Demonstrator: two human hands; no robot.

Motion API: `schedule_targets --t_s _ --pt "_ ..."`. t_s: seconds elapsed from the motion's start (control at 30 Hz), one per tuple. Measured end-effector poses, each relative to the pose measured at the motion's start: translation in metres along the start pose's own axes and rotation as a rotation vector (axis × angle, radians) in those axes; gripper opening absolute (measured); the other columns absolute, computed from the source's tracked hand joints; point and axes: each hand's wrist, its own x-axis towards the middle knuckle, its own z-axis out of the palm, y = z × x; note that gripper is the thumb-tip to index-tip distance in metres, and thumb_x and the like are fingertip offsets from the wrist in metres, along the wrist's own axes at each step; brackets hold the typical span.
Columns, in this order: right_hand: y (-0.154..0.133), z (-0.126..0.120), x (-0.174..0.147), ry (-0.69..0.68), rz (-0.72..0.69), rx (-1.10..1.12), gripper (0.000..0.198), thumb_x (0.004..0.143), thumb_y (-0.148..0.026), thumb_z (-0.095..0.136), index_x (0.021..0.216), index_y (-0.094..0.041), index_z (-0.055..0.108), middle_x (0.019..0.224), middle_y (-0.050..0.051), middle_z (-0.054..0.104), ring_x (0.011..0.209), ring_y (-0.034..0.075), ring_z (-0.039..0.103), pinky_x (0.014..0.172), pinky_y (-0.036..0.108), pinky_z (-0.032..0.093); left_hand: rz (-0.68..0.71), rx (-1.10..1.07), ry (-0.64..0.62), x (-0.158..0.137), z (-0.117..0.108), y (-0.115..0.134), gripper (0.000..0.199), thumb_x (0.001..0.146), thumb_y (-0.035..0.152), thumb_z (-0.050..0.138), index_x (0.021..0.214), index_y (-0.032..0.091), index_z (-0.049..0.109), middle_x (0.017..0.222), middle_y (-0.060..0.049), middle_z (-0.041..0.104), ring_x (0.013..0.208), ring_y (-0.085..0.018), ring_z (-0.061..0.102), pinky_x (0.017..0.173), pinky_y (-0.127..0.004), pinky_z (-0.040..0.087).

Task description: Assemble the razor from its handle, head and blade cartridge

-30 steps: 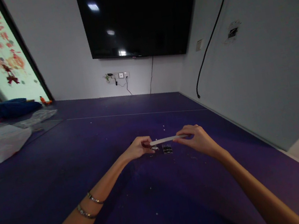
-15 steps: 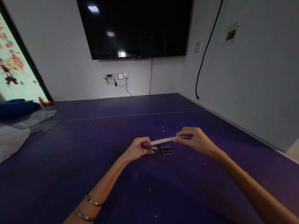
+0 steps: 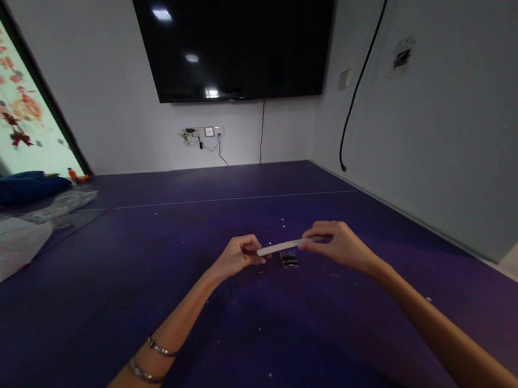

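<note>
A slim white strip (image 3: 280,247), slightly curved, is held nearly level just above the purple surface. My right hand (image 3: 340,243) pinches its right end between thumb and fingers. At the strip's free left end is my left hand (image 3: 237,256), fingers closed together. A small shiny metal piece showed in those fingers a moment earlier; now the strip's end and the fingertips mostly hide it. Whether the left fingers touch the strip I cannot tell. Under the strip, between the hands, lies a small dark rectangular item (image 3: 290,259) with pale details, its kind unclear.
The purple surface (image 3: 245,353) carries several tiny white specks. Clear plastic (image 3: 64,204), a white bag (image 3: 0,254) and dark blue cloth (image 3: 24,187) lie at the left. A television (image 3: 242,26) hangs on the far wall; a black cable (image 3: 362,72) dangles at the right.
The strip's left end has come lower and in front of the left fingertips, covering most of the shiny metal piece. The right hand has shifted slightly left; both hands stay closed.
</note>
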Motion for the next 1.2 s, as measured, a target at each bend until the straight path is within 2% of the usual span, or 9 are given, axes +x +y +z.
schedule_targets --t_s 0.13,0.33,0.53,0.7,0.93,1.1,1.2 --pt "0.0012 0.0 -0.0002 0.061 0.045 -0.011 0.024 0.076 -0.042 0.059 0.075 -0.02 0.069 0.075 0.005 0.066 0.07 0.017 0.06 0.062 0.027 0.044 -0.002 -0.056 -0.006 -0.0008 0.0007 0.0014 0.025 0.057 0.011 0.073 0.064 0.013 0.05 0.075 -0.005 0.07 0.072 -0.014 0.064 0.069 -0.028 0.048" --pt "-0.002 -0.0004 -0.0003 -0.015 0.017 0.029 0.021 0.076 -0.039 0.061 0.075 -0.02 0.069 0.075 0.004 0.066 0.07 0.016 0.06 0.061 0.026 0.044 -0.005 -0.001 0.014 0.0 0.0003 0.0008 0.023 0.057 0.01 0.073 0.068 0.013 0.052 0.075 -0.003 0.069 0.069 -0.012 0.063 0.068 -0.026 0.046" --pt "0.0024 0.002 0.0002 0.054 0.041 -0.009 0.024 0.076 -0.042 0.06 0.075 -0.02 0.069 0.076 0.005 0.066 0.07 0.016 0.06 0.063 0.027 0.044 -0.006 -0.065 0.001 -0.0002 0.0022 0.001 0.024 0.057 0.011 0.073 0.066 0.013 0.051 0.074 -0.004 0.069 0.07 -0.013 0.064 0.068 -0.026 0.046" --pt "-0.0001 0.0034 -0.0001 -0.006 0.009 0.013 0.022 0.076 -0.041 0.06 0.075 -0.02 0.069 0.075 0.004 0.066 0.069 0.016 0.06 0.062 0.026 0.045 -0.013 -0.019 0.026 -0.0004 0.0036 0.0017 0.022 0.057 0.011 0.073 0.067 0.013 0.053 0.075 -0.003 0.069 0.069 -0.012 0.063 0.068 -0.026 0.047" --pt "0.0053 0.0018 0.0002 0.066 0.026 -0.033 0.026 0.076 -0.043 0.059 0.075 -0.02 0.069 0.076 0.005 0.066 0.07 0.017 0.061 0.063 0.028 0.046 -0.011 -0.067 0.022 -0.001 0.0037 0.0016 0.026 0.056 0.01 0.073 0.064 0.014 0.049 0.072 -0.003 0.069 0.071 -0.014 0.064 0.069 -0.027 0.047" --pt "0.0003 0.0018 0.0 0.001 0.001 -0.027 0.026 0.076 -0.043 0.059 0.075 -0.02 0.07 0.074 0.005 0.066 0.067 0.016 0.06 0.06 0.026 0.044 -0.035 0.0 0.039 -0.0005 0.0036 0.0015 0.022 0.057 0.011 0.073 0.066 0.013 0.053 0.074 -0.002 0.069 0.069 -0.013 0.064 0.069 -0.027 0.047" --pt "0.0022 0.0028 -0.0002 0.032 0.025 -0.028 0.025 0.077 -0.043 0.059 0.075 -0.02 0.069 0.075 0.005 0.066 0.068 0.016 0.06 0.061 0.027 0.044 -0.015 -0.026 0.025 -0.0006 0.0037 0.0013 0.024 0.056 0.011 0.073 0.064 0.013 0.051 0.074 -0.003 0.07 0.07 -0.013 0.064 0.068 -0.027 0.047"
